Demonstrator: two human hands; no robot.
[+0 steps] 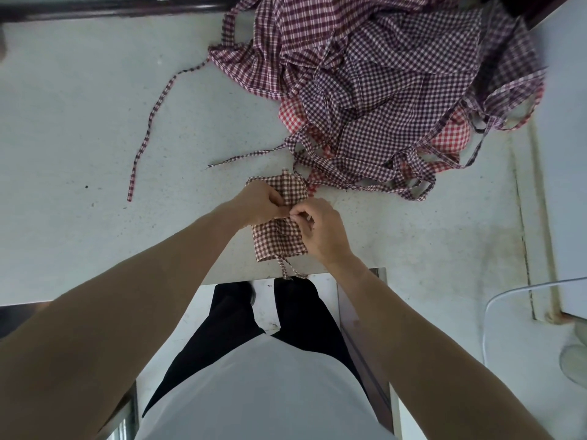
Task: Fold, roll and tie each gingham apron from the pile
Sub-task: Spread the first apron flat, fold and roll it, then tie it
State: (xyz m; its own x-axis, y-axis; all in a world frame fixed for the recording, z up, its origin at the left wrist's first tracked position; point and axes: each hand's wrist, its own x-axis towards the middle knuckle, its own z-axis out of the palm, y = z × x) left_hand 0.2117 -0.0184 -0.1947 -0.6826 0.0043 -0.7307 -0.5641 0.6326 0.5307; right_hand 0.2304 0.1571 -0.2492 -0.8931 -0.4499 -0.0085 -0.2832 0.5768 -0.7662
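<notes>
A rolled brown-and-white gingham apron (278, 239) lies near the table's front edge, its long axis pointing away from me. My left hand (259, 203) and my right hand (319, 227) meet over its middle, each pinching the apron's tie strap with curled fingers. A loose end of the strap (286, 269) hangs over the table edge. The pile of gingham aprons (381, 77), maroon, purple and red, lies at the far right with tangled straps.
The pale table (95, 138) spreads to the left. One long maroon strap (149, 128) trails from the pile across it. A thin strap (247, 157) lies just beyond the roll. A fan (540, 328) stands at the right.
</notes>
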